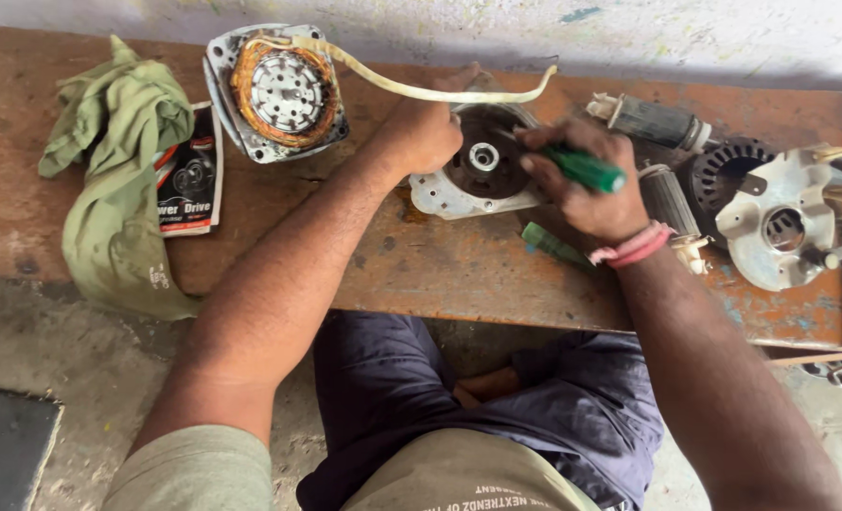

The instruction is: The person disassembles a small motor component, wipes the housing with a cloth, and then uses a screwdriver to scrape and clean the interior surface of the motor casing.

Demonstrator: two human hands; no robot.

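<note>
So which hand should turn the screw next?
Probably the right hand: it already grips the green-handled screwdriver, tip at the round motor cover. The left hand is busy steadying that cover.

Free bench point(440, 274) surface lies at centre frame, between the forearms, along the near edge. Upper left is blocked by the green cloth point(114, 180), the printed packet point(192, 175) and the wound stator point(277, 92). Its pale lead point(412, 88) arcs over the left hand point(421, 132). The right side is crowded with motor parts point(714, 175) and a metal bracket point(780, 227), near the right hand point(587, 180).
</note>
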